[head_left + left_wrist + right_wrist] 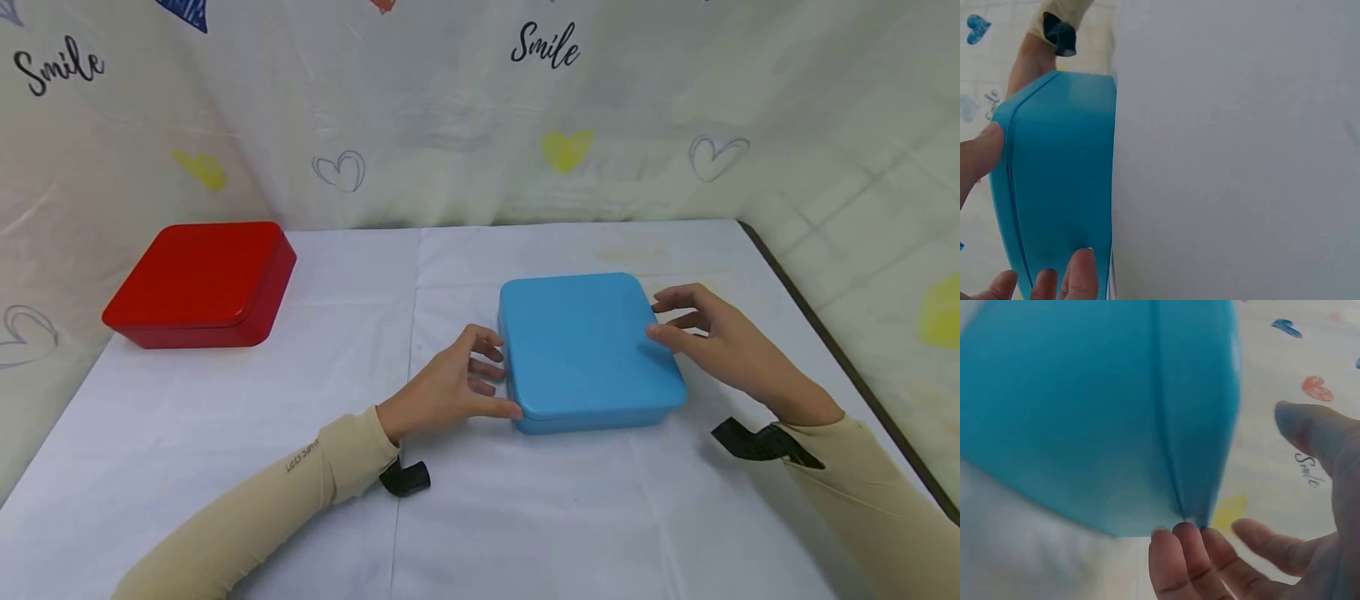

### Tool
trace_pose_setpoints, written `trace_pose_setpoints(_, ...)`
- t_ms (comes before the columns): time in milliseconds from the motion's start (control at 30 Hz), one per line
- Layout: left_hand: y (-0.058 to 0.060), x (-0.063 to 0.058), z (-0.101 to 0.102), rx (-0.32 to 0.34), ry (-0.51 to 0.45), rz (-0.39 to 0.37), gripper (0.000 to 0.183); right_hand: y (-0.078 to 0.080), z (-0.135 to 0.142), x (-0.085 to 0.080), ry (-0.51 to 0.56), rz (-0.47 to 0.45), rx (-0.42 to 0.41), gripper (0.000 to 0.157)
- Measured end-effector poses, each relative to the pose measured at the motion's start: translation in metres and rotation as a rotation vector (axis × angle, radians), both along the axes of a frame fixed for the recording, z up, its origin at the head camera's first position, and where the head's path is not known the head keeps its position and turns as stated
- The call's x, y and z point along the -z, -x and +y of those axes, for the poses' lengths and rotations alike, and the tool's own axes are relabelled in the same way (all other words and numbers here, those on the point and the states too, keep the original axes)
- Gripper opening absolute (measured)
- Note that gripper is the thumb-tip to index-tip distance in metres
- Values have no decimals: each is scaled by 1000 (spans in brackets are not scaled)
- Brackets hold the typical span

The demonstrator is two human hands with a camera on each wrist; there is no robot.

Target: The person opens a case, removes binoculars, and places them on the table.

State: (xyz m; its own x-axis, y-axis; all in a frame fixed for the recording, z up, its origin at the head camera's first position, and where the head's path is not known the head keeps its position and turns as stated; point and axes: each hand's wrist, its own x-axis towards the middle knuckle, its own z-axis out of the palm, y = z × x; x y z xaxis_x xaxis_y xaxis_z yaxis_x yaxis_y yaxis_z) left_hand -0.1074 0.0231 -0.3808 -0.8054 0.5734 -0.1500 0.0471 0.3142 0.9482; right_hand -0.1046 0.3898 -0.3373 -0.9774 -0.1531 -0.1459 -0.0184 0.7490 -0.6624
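Observation:
A light blue lidded box point(585, 350) with rounded corners lies flat on the white-covered table, its lid seated and a seam running round its side. At its left side is my left hand point(457, 383), the thumb at the near left corner; in the left wrist view that thumb point(988, 147) meets the lid's edge while loosely bent fingers lie along the lower wall. Across the box, my right hand point(712, 337) has relaxed fingers by the right edge. In the right wrist view its fingertips point(1188, 537) are right at the box's corner, with the thumb point(1304, 428) held apart from the lid.
A red lidded box point(202, 279) sits at the table's far left. White cloth point(337, 283) covers the table, whose dark right edge point(825, 333) shows. A printed curtain point(450, 108) with hearts and lettering hangs behind. Black straps point(757, 442) hang at both wrists.

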Motion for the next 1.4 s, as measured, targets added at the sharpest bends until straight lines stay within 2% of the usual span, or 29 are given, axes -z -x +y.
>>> trace_pose_setpoints(133,5,1,1,-28,-24,-33,89,15,-3,-6,-53,-62,-28,66)
trace_pose_setpoints(267,7,3,2,-28,-44,-60,95,27,-5,-8,-87,-98,-42,70)
trace_pose_setpoints(467,9,7,3,-16,-55,-32,96,39,-4,-9,-70,-104,-47,68)
trace_pose_setpoints(700,12,12,1,-14,-63,6,97,43,-3,-2,-71,-104,-47,71)
trace_pose_setpoints(833,15,21,1,-25,-96,15,101,46,-8,1,-104,-109,-50,80)
trace_pose_setpoints(967,17,29,1,-27,-130,9,103,48,-9,4,-115,-96,-60,83)
trace_pose_setpoints(1167,18,33,3,-14,-142,10,105,47,-9,3,-130,-76,-73,83)
trace_pose_setpoints(1400,19,35,3,-10,-114,32,107,49,-7,5,-136,-74,-74,85)
